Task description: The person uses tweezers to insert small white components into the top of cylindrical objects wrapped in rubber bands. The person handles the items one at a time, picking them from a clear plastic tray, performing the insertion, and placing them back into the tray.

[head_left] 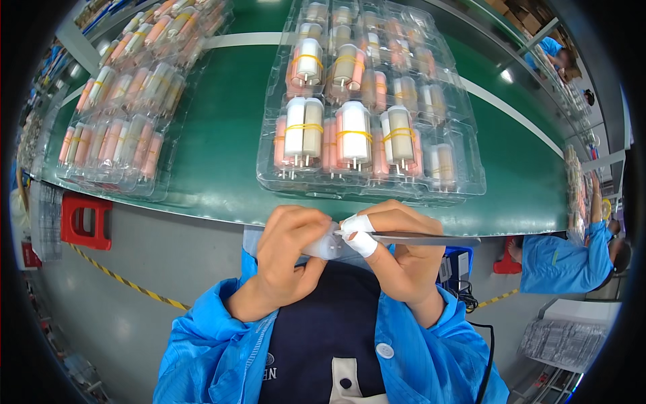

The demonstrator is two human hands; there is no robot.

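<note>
Close to my body, my left hand (289, 252) is closed round a small whitish rounded piece with pins, like a two-pin plug (328, 247). My right hand (404, 249), with white coverings on thumb and forefinger, pinches at the pin end of that plug. A slim flat grey metal tool (431, 239) also lies in the right hand's grip, running out to the right past the fingers. Its tip is hidden by the fingertips. Just beyond both hands, a clear plastic tray (269, 176) bears white, grey and pink two-pin plugs (354, 135) bundled with yellow rubber bands.
A second stack of clear trays with similar plugs (111, 141) stands at the left of the green conveyor belt (222, 135). A red stool (86, 220) is on the floor at left. Another person in blue (572, 261) sits at right. A black cable (491, 357) hangs beside my right sleeve.
</note>
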